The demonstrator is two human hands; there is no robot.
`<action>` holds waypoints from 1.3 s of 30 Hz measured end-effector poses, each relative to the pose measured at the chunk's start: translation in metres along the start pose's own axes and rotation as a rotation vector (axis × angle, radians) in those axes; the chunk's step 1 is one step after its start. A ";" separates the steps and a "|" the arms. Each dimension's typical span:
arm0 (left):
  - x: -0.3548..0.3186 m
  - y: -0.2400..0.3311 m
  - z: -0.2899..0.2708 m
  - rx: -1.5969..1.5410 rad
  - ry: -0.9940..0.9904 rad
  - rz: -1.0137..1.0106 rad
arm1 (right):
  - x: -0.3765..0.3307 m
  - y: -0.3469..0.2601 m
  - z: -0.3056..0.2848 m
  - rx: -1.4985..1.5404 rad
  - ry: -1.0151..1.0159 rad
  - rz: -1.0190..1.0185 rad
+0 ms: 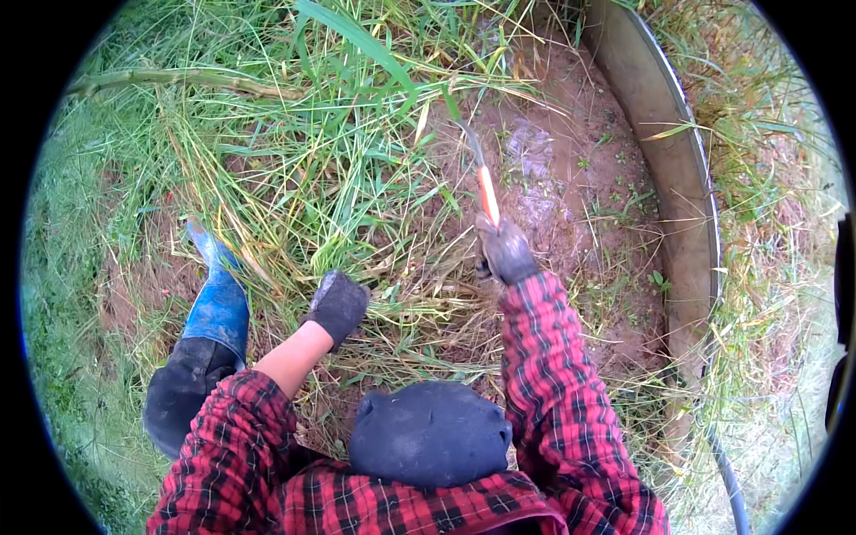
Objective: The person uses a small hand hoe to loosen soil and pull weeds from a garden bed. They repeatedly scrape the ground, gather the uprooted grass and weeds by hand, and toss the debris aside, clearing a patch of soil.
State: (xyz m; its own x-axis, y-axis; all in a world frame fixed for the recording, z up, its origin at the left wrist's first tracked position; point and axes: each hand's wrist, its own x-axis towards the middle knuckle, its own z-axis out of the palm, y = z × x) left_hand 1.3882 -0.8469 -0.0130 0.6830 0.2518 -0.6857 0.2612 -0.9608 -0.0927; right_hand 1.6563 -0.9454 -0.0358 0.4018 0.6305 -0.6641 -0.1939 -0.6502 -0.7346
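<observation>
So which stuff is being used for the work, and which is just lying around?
In use:
right hand, shut on the orange-handled sickle
left hand, gloved, over the cut grass

Lying about:
curved metal edging
dark hose
thick stalk

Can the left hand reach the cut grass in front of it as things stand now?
Probably yes. The left hand, gloved, hangs just above the cut grass, and nothing lies between them. The right hand has its grip on the orange-handled sickle, off to the side.
</observation>
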 end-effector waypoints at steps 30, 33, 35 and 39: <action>-0.032 -0.014 -0.094 -0.913 0.044 -0.043 | 0.109 -0.072 -0.074 -0.425 0.393 -0.195; 0.036 -0.025 -0.158 -0.291 0.661 -0.028 | 0.144 -0.031 -0.047 -0.764 0.244 -0.053; 0.070 -0.034 -0.190 0.069 0.598 -0.067 | 0.118 -0.009 -0.017 -0.846 0.213 -0.059; 0.128 -0.100 -0.133 -0.114 0.216 -0.410 | 0.000 0.073 0.024 -0.594 0.158 -0.071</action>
State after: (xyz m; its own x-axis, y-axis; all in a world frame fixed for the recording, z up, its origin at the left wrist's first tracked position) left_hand 1.5404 -0.7033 0.0044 0.6313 0.6372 -0.4421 0.6037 -0.7616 -0.2357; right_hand 1.6210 -0.9827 -0.0930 0.5321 0.6400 -0.5543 0.3518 -0.7626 -0.5429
